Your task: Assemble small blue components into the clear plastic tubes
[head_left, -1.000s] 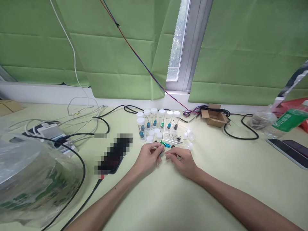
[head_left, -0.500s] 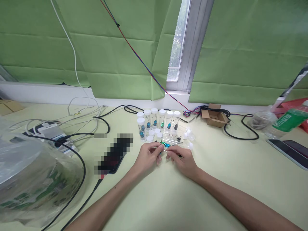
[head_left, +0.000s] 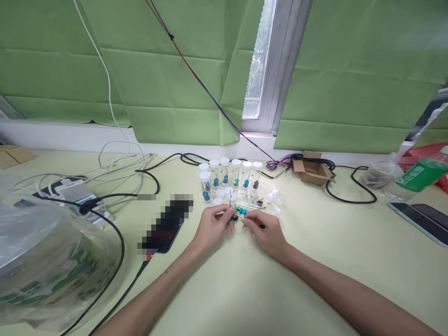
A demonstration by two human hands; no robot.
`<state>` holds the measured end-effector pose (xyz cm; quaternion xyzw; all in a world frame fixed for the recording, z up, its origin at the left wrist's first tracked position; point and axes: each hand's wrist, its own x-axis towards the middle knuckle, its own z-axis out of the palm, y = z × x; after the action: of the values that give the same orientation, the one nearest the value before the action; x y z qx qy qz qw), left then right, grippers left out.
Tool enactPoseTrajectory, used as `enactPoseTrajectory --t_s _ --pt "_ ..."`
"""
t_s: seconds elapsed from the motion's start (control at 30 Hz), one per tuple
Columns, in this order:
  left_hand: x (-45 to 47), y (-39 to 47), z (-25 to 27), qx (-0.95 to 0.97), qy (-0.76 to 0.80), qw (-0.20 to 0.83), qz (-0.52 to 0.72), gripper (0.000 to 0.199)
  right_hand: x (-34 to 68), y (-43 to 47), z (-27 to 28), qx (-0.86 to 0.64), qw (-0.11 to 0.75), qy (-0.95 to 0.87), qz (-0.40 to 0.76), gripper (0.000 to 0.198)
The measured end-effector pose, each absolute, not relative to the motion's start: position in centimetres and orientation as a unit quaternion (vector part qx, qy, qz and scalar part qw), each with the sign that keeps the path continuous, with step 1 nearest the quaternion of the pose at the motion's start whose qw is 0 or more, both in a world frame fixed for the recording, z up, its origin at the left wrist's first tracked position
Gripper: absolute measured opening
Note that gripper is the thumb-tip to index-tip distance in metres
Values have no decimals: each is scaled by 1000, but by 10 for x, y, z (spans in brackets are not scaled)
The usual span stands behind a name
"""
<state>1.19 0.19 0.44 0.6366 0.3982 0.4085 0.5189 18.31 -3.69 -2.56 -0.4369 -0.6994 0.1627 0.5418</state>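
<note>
My left hand [head_left: 214, 225] pinches a small blue-and-black part [head_left: 234, 218] between thumb and fingertips; a thin dark stem [head_left: 230, 198] rises above the fingers. Across a narrow gap, my right hand [head_left: 266, 229] is closed on a thin, pale pin-like piece [head_left: 240, 216] that points toward the left hand. A small black round item [head_left: 262, 226] shows against the right hand's curled fingers. Just beyond the fingertips lie small green and blue parts [head_left: 242, 211]. Behind them stand several clear vials with white caps [head_left: 235, 175], holding blue, green or dark parts with thin stems.
Loose white caps [head_left: 278, 199] and clear tubes lie beside the vials. A black phone [head_left: 168, 228] with a cable is at left, near a plastic-wrapped bundle [head_left: 52, 261]. An open cardboard box [head_left: 313, 171], a bottle [head_left: 420, 175] and more phones [head_left: 422, 221] are at right.
My hands have drawn slightly apart, the left one moving a little left. The blue-and-black part and the upright dark stem now show more clearly at the left fingertips.
</note>
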Motion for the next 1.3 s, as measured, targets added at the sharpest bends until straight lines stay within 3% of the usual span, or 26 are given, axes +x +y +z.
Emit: enactPoseTrajectory --t_s 0.27,0.73,1.1,1.3 --pt "13 1 3 652 394 498 414 32 184 -37 -25 -445 517 -710 176 26" --pt "14 -3 5 663 380 493 417 28 185 -38 -24 -452 526 -651 309 29" --pt "14 -4 6 651 394 503 410 34 185 -37 -21 -456 536 -627 333 33" --pt "14 -4 5 637 392 519 414 26 186 -36 -22 -456 537 -624 338 33"
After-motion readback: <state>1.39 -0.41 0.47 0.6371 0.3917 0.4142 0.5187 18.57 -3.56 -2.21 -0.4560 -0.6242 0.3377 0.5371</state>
